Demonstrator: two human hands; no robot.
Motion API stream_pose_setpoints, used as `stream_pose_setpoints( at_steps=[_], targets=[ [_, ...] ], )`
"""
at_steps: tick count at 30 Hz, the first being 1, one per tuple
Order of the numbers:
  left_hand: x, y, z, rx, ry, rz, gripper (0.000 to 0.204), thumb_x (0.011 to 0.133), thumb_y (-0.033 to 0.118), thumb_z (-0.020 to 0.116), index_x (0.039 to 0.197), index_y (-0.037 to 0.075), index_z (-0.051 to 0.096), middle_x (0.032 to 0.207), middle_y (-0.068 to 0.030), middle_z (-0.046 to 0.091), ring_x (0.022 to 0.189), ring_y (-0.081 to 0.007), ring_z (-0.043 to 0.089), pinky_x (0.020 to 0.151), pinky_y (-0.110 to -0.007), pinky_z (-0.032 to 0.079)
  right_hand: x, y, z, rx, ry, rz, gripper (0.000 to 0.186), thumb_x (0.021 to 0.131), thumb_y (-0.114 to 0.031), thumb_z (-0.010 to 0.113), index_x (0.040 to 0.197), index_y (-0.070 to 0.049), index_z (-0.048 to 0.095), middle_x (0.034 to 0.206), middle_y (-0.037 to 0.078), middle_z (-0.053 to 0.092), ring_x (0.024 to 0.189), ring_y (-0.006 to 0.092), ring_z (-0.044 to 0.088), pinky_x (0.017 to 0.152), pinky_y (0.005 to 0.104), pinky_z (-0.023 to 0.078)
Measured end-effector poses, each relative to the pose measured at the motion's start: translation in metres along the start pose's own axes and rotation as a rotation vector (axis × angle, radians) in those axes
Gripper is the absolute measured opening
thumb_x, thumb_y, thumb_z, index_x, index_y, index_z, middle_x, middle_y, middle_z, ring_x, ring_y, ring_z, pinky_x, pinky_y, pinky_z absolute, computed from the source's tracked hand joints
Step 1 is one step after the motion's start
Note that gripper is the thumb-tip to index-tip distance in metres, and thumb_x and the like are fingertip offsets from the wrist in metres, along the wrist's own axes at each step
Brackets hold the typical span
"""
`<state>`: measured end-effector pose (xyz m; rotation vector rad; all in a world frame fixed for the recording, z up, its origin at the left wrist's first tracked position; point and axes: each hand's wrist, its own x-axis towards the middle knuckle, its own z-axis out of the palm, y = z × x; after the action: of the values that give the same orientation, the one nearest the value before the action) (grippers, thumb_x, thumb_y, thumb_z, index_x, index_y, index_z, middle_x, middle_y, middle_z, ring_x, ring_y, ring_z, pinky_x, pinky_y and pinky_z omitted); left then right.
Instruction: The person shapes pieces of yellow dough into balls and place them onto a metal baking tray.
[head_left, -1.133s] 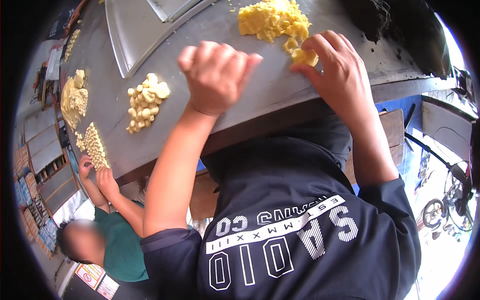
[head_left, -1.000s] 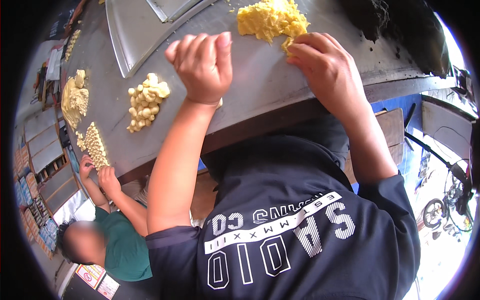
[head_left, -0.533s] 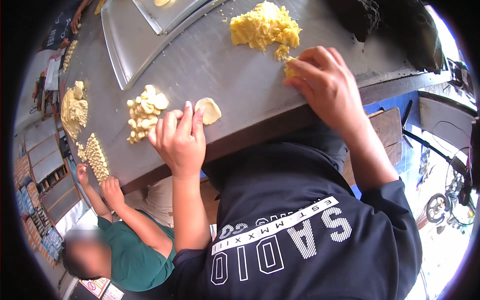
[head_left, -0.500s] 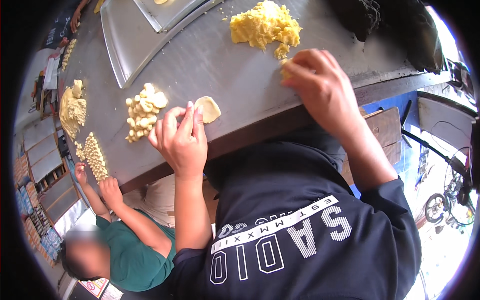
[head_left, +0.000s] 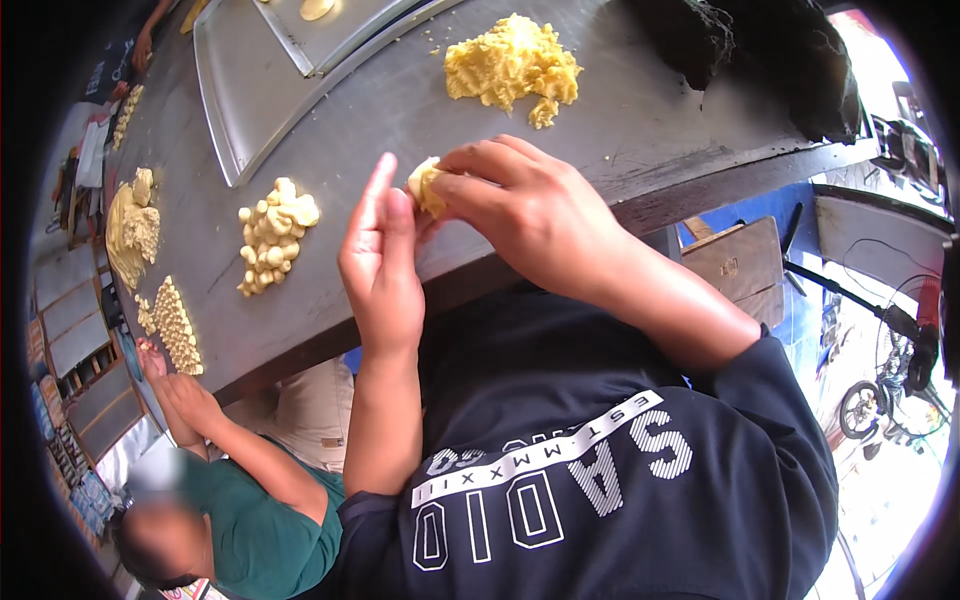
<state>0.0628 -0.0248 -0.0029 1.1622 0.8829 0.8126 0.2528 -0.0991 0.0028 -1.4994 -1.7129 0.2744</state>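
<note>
My left hand [head_left: 385, 250] is raised near the table's front edge, one finger stretched up and others curved round a small pale-and-yellow dough piece [head_left: 428, 185]. My right hand [head_left: 515, 205] pinches this piece from the right, its fingertips partly hidden. Beyond them on the steel table [head_left: 360, 130] lies a crumbly yellow mound [head_left: 510, 65]. To the left sits a cluster of small pale dough balls [head_left: 272, 230].
A metal tray [head_left: 240, 80] lies at the back left, dark material [head_left: 750, 70] at the back right. More dough [head_left: 135, 230] and rows of pieces [head_left: 175, 320] lie leftward, where a co-worker in green [head_left: 275, 510] works. A bicycle [head_left: 870, 410] stands right, below.
My right hand has moved left from beside the yellow mound to my left hand, carrying a yellow piece. The pale disc that lay on the table has been picked up.
</note>
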Motion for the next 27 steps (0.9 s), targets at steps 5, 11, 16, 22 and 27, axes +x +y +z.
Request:
stream_pose_setpoints(
  at_steps=[5, 11, 16, 22, 27],
  targets=[
    [0.011, -0.018, -0.045, 0.521, -0.09, 0.321, 0.036, 0.107, 0.006, 0.081, 0.141, -0.005, 0.075, 0.128, -0.0128, 0.081, 0.103, -0.0188, 0.08, 0.092, -0.034, 0.065, 0.01, -0.004, -0.007, 0.356, 0.053, -0.025, 0.024, 0.094, -0.009, 0.081, 0.118, -0.009, 0.083, 0.123, 0.011, 0.078, 0.102, 0.0346, 0.078, 0.087, 0.0443, 0.067],
    [0.017, -0.011, -0.023, 0.945, -0.121, 0.61, 0.025, 0.085, 0.008, 0.094, 0.103, 0.002, 0.078, 0.101, -0.0084, 0.077, 0.085, -0.0268, 0.079, 0.07, -0.039, 0.062, -0.008, -0.007, 0.013, 0.232, -0.049, -0.031, 0.015, 0.091, -0.009, 0.079, 0.106, -0.007, 0.082, 0.116, 0.011, 0.077, 0.103, 0.035, 0.078, 0.087, 0.0448, 0.066],
    [0.026, -0.004, -0.014, 0.864, -0.28, 0.704, 0.057, 0.063, 0.032, 0.111, 0.091, 0.005, 0.069, 0.088, -0.008, 0.07, 0.076, -0.0329, 0.073, 0.069, -0.043, 0.058, -0.002, -0.005, 0.006, 0.231, -0.188, -0.108, 0.02, 0.089, -0.012, 0.081, 0.109, -0.008, 0.082, 0.116, 0.011, 0.072, 0.111, 0.0334, 0.072, 0.093, 0.0457, 0.064],
    [0.019, -0.007, -0.031, 0.731, -0.468, 0.446, 0.073, 0.055, 0.05, 0.113, 0.093, 0.009, 0.067, 0.079, -0.0071, 0.068, 0.071, -0.0325, 0.07, 0.07, -0.042, 0.058, 0.011, -0.002, 0.013, 0.292, -0.055, 0.121, 0.052, 0.074, -0.017, 0.098, 0.123, -0.009, 0.082, 0.125, 0.01, 0.071, 0.119, 0.0345, 0.07, 0.103, 0.0471, 0.06],
    [0.014, -0.015, -0.026, 0.791, -0.27, 0.478, 0.073, 0.059, 0.056, 0.111, 0.089, 0.008, 0.065, 0.074, -0.0038, 0.063, 0.067, -0.0275, 0.064, 0.067, -0.039, 0.055, 0.018, -0.022, 0.002, -0.007, -0.06, -0.042, 0.043, 0.079, -0.018, 0.094, 0.12, -0.014, 0.083, 0.126, 0.009, 0.073, 0.119, 0.0349, 0.071, 0.103, 0.0467, 0.06]
  ],
)
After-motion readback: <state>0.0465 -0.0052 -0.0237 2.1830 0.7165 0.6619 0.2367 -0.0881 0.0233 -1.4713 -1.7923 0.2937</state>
